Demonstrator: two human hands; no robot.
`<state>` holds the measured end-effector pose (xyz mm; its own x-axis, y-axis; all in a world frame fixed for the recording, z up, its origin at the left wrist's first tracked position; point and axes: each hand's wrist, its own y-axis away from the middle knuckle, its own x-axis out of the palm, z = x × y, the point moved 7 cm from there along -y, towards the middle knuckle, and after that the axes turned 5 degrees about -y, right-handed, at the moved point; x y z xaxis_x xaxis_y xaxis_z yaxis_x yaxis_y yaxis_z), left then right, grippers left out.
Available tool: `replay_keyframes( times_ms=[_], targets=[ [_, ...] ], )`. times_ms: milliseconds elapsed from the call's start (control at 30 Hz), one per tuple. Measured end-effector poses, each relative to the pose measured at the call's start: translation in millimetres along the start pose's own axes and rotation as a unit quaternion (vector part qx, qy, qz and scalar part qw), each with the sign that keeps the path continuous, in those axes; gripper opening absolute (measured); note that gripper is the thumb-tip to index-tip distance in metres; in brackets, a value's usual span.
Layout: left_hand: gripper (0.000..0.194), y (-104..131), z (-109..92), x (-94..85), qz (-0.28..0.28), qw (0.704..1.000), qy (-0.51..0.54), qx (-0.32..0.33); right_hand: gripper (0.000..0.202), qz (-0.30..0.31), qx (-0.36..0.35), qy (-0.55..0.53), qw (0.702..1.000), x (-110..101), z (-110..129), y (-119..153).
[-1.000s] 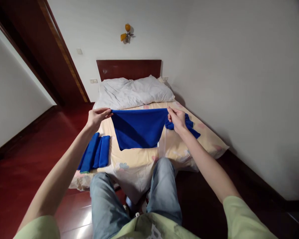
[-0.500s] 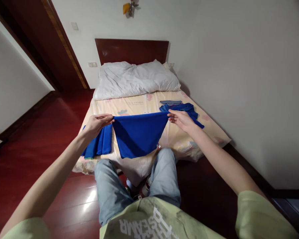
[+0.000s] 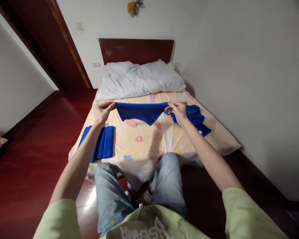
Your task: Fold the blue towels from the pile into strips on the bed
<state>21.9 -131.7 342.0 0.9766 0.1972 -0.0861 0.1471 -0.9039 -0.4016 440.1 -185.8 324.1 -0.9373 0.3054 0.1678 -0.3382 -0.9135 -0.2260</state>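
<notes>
A plain blue cloth (image 3: 142, 112) is stretched between my two hands above the bed, its lower edge hanging loose and swung away from me. My left hand (image 3: 104, 111) pinches its left top corner. At the opposite corner, my right hand (image 3: 177, 111) has the edge between thumb and fingers. Folded blue cloths (image 3: 106, 142) lie side by side at the bed's near left, partly covered by my left forearm. To the right, just past my right hand, is a crumpled heap of blue cloth (image 3: 195, 116).
The bed (image 3: 139, 146) has a cream flowered sheet. A white quilt or pillows (image 3: 139, 79) lie across its far end, against a dark wooden headboard (image 3: 137, 49). My knees are at the near edge. A wall (image 3: 251, 99) runs along the right; a dark door (image 3: 40, 43) is at left.
Both hands have moved forward, away from me, carrying the blue cloth farther over the bed. Its lower edge has swung up and forward, uncovering the sheet in front of my knees.
</notes>
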Motion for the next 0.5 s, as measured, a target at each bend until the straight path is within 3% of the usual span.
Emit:
replay_keyframes(
  times_ms=[100,200,267,367,500],
  targets=[
    [0.048,49,64,-5.8,0.03,0.995,-0.068,-0.061,0.023,0.006,0.108,0.041,0.993,-16,-76,43],
    [0.045,121,137,-7.0,0.084,0.972,-0.167,-0.145,0.016,-0.003,0.261,0.075,0.962,-29,-162,105],
    [0.043,173,182,-8.0,0.116,0.943,-0.207,-0.232,0.019,-0.015,0.342,0.103,0.934,-34,-206,145],
    [0.033,234,228,-11.8,0.142,0.9,-0.25,-0.329,0.028,-0.014,0.386,0.122,0.914,-32,-241,184],
    [0.021,265,252,-14.5,0.143,0.888,-0.26,-0.352,0.031,-0.027,0.37,0.124,0.92,-28,-255,202]
  ],
)
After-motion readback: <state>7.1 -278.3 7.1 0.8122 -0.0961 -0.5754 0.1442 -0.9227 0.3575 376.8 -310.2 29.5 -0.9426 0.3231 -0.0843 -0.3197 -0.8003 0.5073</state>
